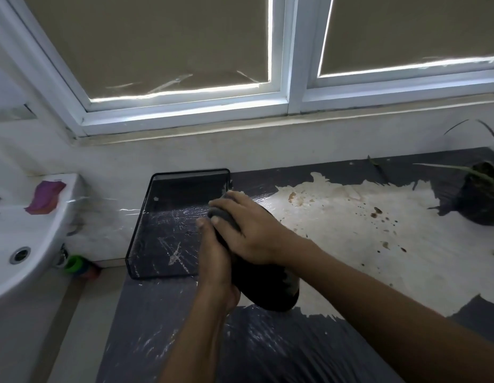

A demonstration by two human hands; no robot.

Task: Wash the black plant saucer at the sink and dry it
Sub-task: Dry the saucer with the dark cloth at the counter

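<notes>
The black plant saucer (268, 288) is held tilted on its edge above the counter, in the middle of the view. My left hand (215, 261) grips it from the left side, thumb up near its top rim. My right hand (257, 233) lies over the saucer's upper part and holds a grey cloth (223, 215) against it, fingers curled over the cloth. Both hands hide most of the saucer; only its lower right part shows. The white sink (24, 225) stands at the far left, apart from the hands.
A black mesh tray (168, 211) lies on the dark counter (240, 349) just left of my hands. A pink-purple sponge (44, 197) rests on the sink's rim. A potted plant (483, 194) stands at the far right. The counter has a worn, stained white patch (351, 230).
</notes>
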